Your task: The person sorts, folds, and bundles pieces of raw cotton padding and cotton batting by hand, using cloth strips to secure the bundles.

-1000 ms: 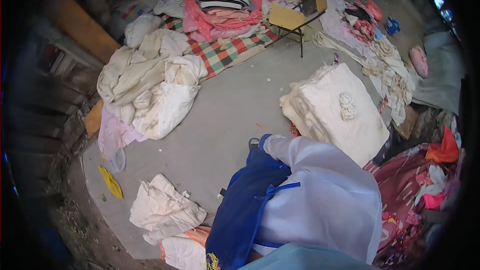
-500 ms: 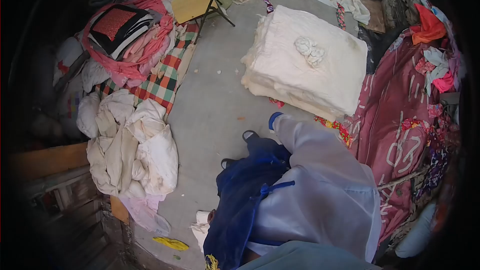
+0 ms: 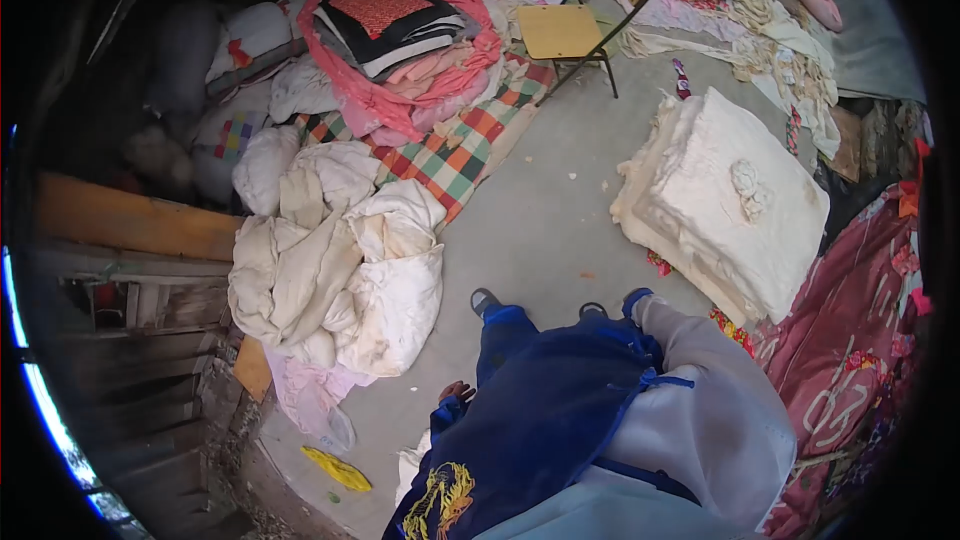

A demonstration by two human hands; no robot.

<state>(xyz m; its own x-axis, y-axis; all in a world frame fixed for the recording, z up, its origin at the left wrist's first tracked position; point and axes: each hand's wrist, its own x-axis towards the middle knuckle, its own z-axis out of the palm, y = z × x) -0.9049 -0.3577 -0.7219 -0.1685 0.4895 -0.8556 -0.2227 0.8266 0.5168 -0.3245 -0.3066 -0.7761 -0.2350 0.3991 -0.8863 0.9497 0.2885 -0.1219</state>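
Observation:
My left hand shows at the end of a blue sleeve, low over the grey floor, with fingers apart and nothing in them. A crumpled white cloth lies below it, beside my blue clothing. My right hand is not visible; a pale grey sleeve with a blue cuff extends on the right. Beyond it, a thick stack of white padding rests on the floor, with a small knotted white bundle on top.
Piled cream and white cloths lie left, near a checked cloth and a pink-wrapped stack. A yellow chair stands ahead. Maroon fabric covers the right side. A yellow item lies lower left.
The view has swung left, so the padding and chair appear farther right. My left hand has come into sight beside the blue clothing, and more of both feet shows.

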